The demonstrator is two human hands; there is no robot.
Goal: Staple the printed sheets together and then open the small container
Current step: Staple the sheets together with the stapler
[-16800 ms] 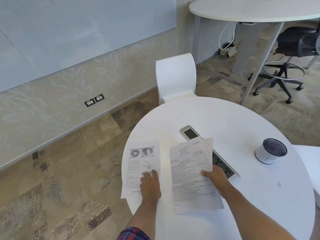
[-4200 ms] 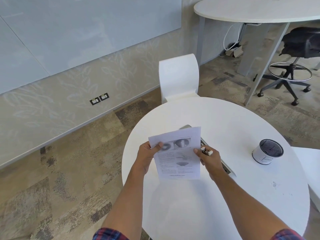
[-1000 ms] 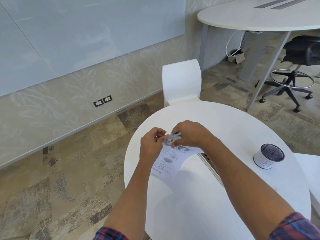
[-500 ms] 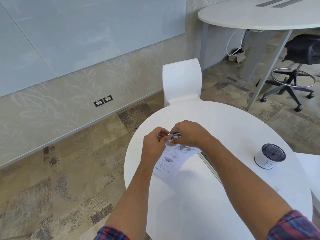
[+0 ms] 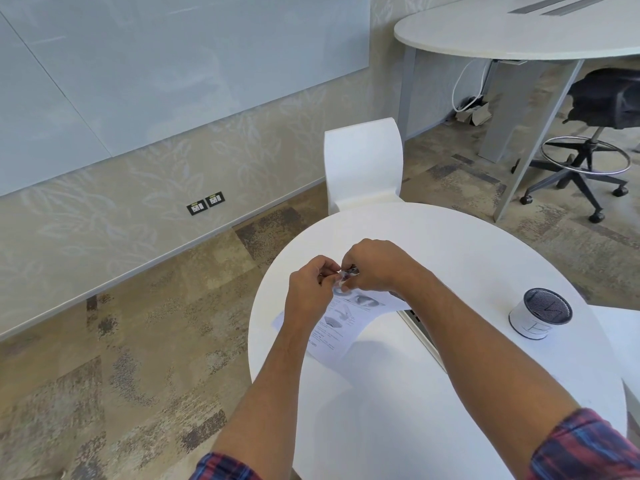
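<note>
Since half a second ago, little shift; both hands stay at the printed sheets' (image 5: 346,317) top corner above the desk (image 5: 467,258); left hand (image 5: 311,289) pinches the paper; right hand (image 5: 374,265) clenched round small stapler (image 5: 352,270); small container (image 5: 540,313) upright, lidded, well apart to the right.

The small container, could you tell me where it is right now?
The small container stands on the right side of the round white table, apart from both hands and right of the printed sheets.
</note>
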